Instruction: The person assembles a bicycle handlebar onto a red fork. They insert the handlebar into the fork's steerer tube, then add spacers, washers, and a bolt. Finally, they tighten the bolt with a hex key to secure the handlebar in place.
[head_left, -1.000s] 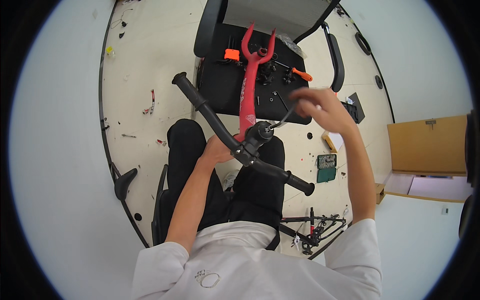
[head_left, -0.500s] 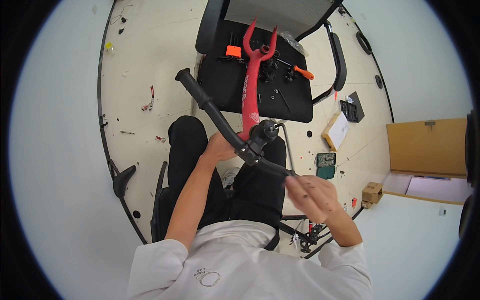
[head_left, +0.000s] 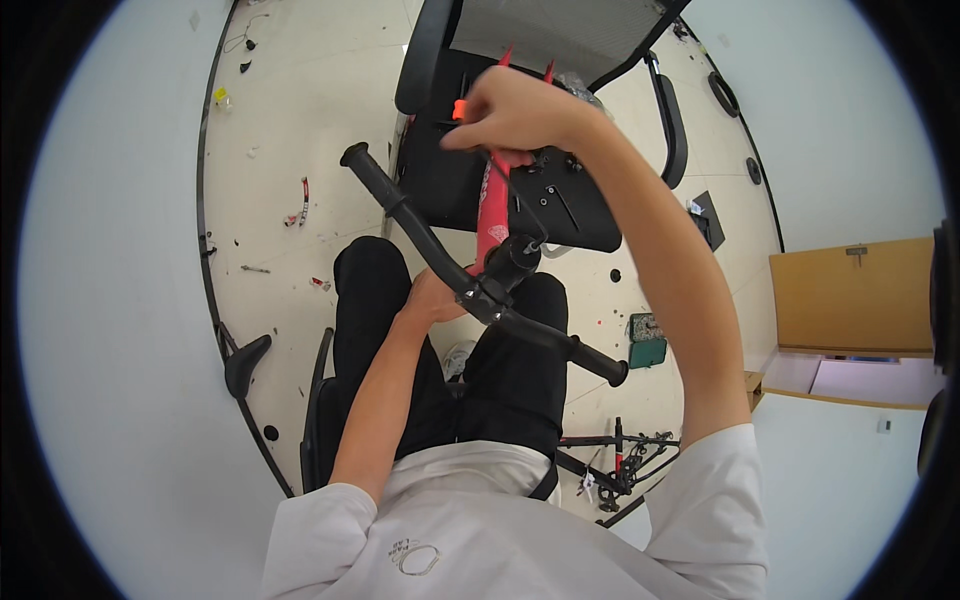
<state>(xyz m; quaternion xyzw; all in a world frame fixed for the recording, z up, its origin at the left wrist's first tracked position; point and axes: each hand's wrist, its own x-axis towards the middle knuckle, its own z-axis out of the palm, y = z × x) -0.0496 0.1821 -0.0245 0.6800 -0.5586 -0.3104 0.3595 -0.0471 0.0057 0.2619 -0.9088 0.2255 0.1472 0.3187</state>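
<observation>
A red bicycle frame (head_left: 494,212) with a forked far end lies from the black chair seat toward my lap. At its near end, a black handlebar (head_left: 428,235) with two grips is clamped in a black stem (head_left: 511,262). My left hand (head_left: 437,297) is closed around the frame's near end, just under the handlebar; part of it is hidden. A bent hex key (head_left: 527,205) stands in the bolt on top of the stem, its long arm running away from me. Over the chair seat my right hand (head_left: 520,110) is curled at the far end of that arm, covering part of the frame.
On the office chair (head_left: 440,185) lie an orange tool holder (head_left: 460,109), small bolts and another hex key (head_left: 563,207). A saddle (head_left: 247,365) stands by the left wall. Right, a green case (head_left: 647,352) and a black bicycle frame (head_left: 610,470) lie on the floor.
My right hand has swung from beside the right grip far forward over the chair, and the hex key's long arm has turned from pointing toward me to pointing away. My left hand stays put.
</observation>
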